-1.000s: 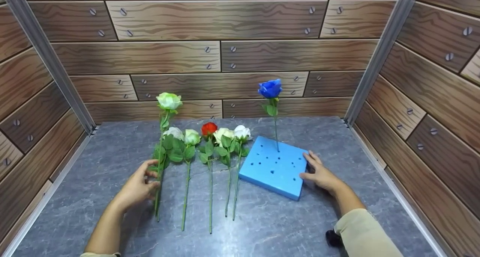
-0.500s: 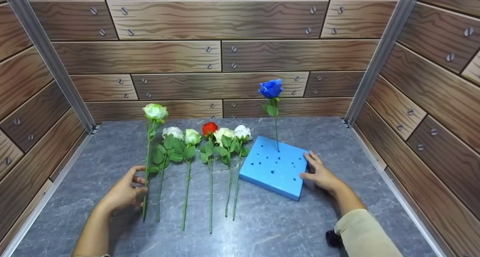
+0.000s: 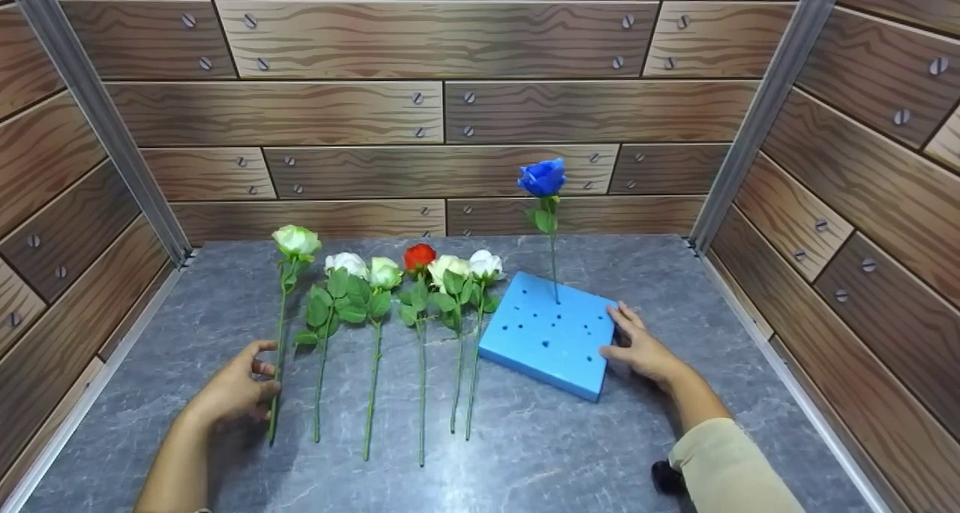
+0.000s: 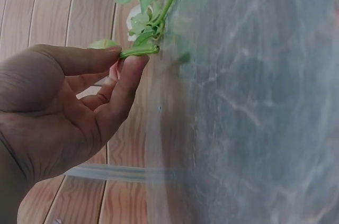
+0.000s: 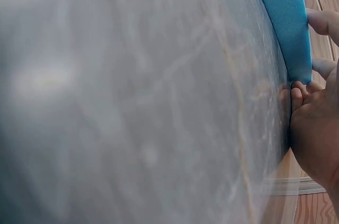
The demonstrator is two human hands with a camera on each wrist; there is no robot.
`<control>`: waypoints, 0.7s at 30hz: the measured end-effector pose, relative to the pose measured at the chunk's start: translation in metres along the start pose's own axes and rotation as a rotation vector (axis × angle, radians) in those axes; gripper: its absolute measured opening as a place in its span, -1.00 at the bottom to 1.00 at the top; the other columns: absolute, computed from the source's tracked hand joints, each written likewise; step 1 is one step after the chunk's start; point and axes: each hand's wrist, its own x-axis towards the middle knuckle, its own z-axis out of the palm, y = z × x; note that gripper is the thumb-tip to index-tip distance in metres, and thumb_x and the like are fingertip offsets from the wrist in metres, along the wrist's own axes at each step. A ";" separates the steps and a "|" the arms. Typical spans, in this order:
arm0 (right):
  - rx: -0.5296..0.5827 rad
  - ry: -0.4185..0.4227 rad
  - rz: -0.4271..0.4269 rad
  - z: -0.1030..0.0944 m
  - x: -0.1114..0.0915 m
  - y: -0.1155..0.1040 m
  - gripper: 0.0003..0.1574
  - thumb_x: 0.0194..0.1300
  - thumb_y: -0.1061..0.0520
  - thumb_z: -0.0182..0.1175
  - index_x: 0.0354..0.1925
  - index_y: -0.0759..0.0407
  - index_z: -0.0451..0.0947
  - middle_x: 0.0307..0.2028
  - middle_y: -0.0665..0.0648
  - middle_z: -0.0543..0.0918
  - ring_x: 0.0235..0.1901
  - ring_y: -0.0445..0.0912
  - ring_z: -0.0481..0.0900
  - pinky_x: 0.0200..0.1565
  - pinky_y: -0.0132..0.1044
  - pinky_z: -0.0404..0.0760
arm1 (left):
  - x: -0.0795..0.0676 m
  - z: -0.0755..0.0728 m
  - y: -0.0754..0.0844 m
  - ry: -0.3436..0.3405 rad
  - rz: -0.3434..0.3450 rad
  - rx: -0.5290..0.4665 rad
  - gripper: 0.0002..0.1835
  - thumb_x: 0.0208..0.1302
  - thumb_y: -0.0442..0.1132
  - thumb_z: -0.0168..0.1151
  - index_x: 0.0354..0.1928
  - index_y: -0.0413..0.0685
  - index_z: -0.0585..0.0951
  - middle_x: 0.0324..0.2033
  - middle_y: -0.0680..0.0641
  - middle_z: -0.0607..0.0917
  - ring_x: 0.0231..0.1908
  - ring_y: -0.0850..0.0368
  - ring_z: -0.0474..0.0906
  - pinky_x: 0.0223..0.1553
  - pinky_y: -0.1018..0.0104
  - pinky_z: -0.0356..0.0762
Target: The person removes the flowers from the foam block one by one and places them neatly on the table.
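In the head view my left hand [image 3: 234,387] pinches the stem of a pale green-white rose [image 3: 297,241] at the left of the row. The left wrist view shows that stem's cut end [image 4: 145,50] between the thumb and fingertips of my left hand [image 4: 69,91]. At the right, my right hand [image 3: 646,350] rests against the right edge of a blue foam block [image 3: 544,357] with holes in its top. In the right wrist view, fingers [image 5: 324,21] touch the block's side [image 5: 288,17]. A blue rose [image 3: 541,178] stands upright in the block.
On the grey marbled table [image 3: 360,490] lie a white rose [image 3: 346,264], a light green rose [image 3: 385,273], a red rose [image 3: 419,256], a cream rose [image 3: 448,270] and another white rose [image 3: 486,264]. Wood-patterned walls [image 3: 337,115] enclose the table's back and sides.
My left hand has moved left and slightly toward me with the pale green-white rose, away from the stem beside it. The right hand and foam block have stayed put.
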 end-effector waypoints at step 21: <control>0.005 0.006 0.010 0.001 -0.001 -0.002 0.28 0.54 -0.08 0.36 0.79 0.04 -0.27 0.75 0.31 -0.53 0.70 0.42 -0.62 0.64 0.59 -0.23 | 0.002 -0.004 -0.008 0.018 -0.104 0.126 -0.28 0.45 -0.54 0.22 0.57 -0.45 0.21 0.13 -0.47 0.57 -0.14 -0.07 0.71 -0.28 0.00 0.88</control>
